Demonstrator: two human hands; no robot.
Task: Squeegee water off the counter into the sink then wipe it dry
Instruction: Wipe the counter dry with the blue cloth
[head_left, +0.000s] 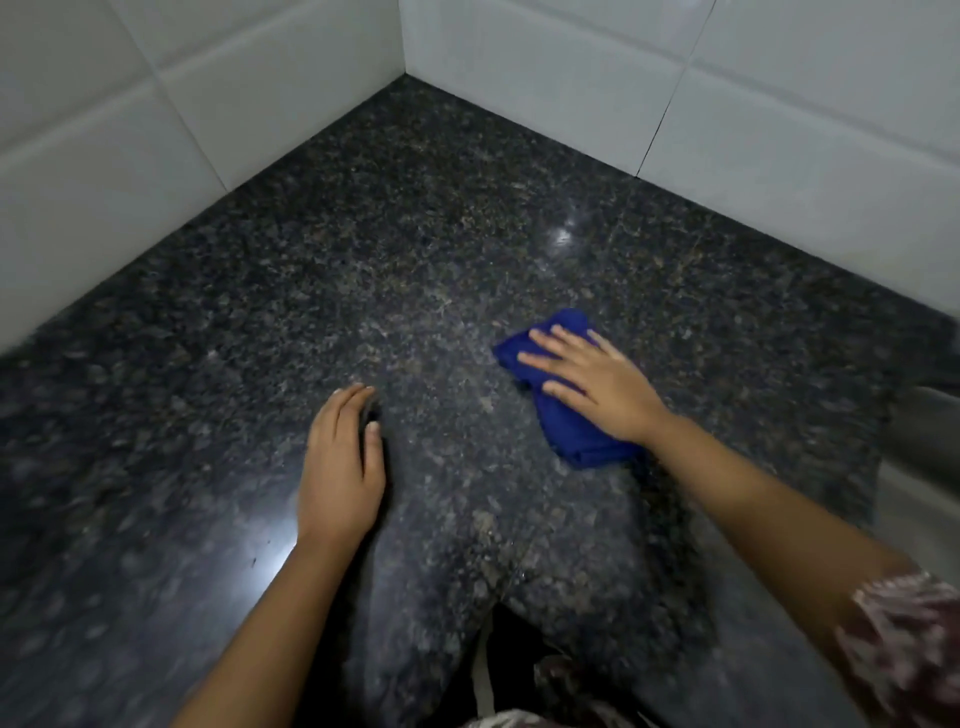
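Blue cloth, folded and rumpled, lies on the dark speckled granite counter at about four o'clock from the middle of my view. Its long axis runs from roughly eleven o'clock to five o'clock: the far end points toward the tiled corner, the near end trails back under the wrist toward me.

My right hand lies palm-down on top of the cloth, fingers spread and flat, pressing rather than clenching; the fingertips point toward ten o'clock. I see no fold of cloth pinched between them.

My left hand rests at about seven o'clock from centre, well apart from the cloth, on bare stone. Its fingers are loosely together and slightly curled, empty, the tips aimed at twelve o'clock; the thumb lies along the inner side.

White wall tiles meet in a corner at twelve o'clock and close the counter on two sides. A grey edge shows at three o'clock, cut off by the frame; I cannot tell whether it is the sink. A patterned sleeve covers my right upper arm at five o'clock.

The stone gleams with reflected light near the left wrist and at about one o'clock. Motion blur softens the outer parts of the counter, so I cannot tell whether water lies there.
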